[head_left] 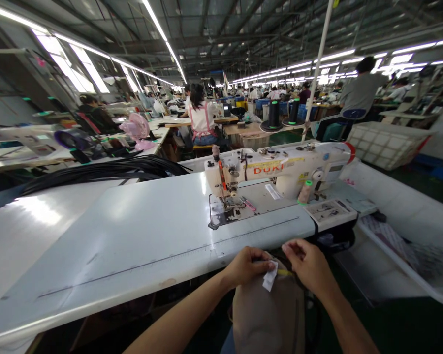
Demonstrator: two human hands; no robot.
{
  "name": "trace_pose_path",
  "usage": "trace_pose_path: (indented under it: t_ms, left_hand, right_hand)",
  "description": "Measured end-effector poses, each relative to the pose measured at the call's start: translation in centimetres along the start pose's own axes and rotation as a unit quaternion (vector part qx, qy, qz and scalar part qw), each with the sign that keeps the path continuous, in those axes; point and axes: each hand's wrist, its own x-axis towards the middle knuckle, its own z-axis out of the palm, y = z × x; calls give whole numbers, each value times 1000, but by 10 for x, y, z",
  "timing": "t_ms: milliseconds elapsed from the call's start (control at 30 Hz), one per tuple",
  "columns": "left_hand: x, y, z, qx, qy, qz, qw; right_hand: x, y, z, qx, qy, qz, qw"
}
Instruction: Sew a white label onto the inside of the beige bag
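Note:
A taupe, bag-like fabric piece [268,314] rests on my lap, below the front edge of the sewing table. With thumb and fingers pinched, my left hand [248,266] grips a small white label [270,276] at the top of this piece. A short yellow strip [285,272] lies across the fabric between the hands. My right hand [310,263] is raised just to the right of the piece, its fingertips drawn together; whatever they may hold is too small to make out. Beyond the hands stands a white sewing machine [291,172].
The table [133,231] has a printed ruler line along its front. Pink thread snips [248,204] and a thread cone [304,191] are by the machine. Black strips [107,172] lie at the left back. A white bin [402,260] stands right. Co-workers sit farther off.

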Motion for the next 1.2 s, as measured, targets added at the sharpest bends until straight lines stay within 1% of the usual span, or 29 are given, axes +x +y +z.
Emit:
trace_pose_path:
  t_ms: [67, 100, 133, 200, 300, 367, 433, 500, 567, 633, 733, 800, 867, 933, 1033, 1133, 1200]
  left_hand:
    - [0, 1, 0, 0, 1, -2, 1000]
    - [0, 2, 1, 2, 2, -2, 1000]
    - [0, 2, 1, 4, 4, 0, 1000]
    - [1, 3, 2, 13, 11, 7, 1000]
    - [0, 4, 4, 31, 26, 19, 999]
    - [-1, 4, 5, 44, 38, 27, 998]
    - [-2, 5, 6, 57, 49, 36, 997]
    - [-2, 5, 7, 64, 55, 40, 996]
    - [-2, 5, 6, 64, 53, 35, 996]
    - [-1, 4, 5, 59, 41, 26, 997]
    - [0, 4, 2, 55, 21, 20, 998]
    - [0, 4, 2, 61, 17, 26, 998]
    - [0, 5, 1, 74, 20, 38, 996]
    - [-2, 5, 2, 92, 31, 52, 994]
    - [-5, 3, 2, 133, 55, 87, 986]
    - [-7, 3, 3, 179, 78, 117, 974]
    - [-7, 5, 4, 177, 77, 110, 975]
  right_hand:
    - [-22, -3, 4, 13, -76, 59, 995]
    - [-32, -4, 7, 18, -96, 81, 992]
    - [-39, -4, 11, 19, -101, 97, 990]
    - [-48, -5, 19, 10, -76, 103, 992]
    - [-49, -4, 27, -10, -37, 82, 996]
    - [-46, -5, 29, -37, -16, 63, 997]
    - [-45, -7, 30, -86, 3, 50, 995]
    - [-46, -9, 30, -140, 16, 44, 989]
    - [-47, -10, 29, -161, 23, 46, 986]
    - [-48, -10, 29, -129, 19, 56, 990]
    - [-47, -11, 28, -44, 9, 61, 997]
    - [-47, -12, 28, -11, 16, 56, 998]
    - [-46, -13, 30, 33, 10, 74, 997]
    - [-44, -14, 30, 88, -22, 117, 989]
    - [-38, -13, 27, 156, -93, 184, 966]
    - [-30, -16, 19, 200, -154, 222, 942]
    - [-25, -19, 13, 222, -177, 245, 927]
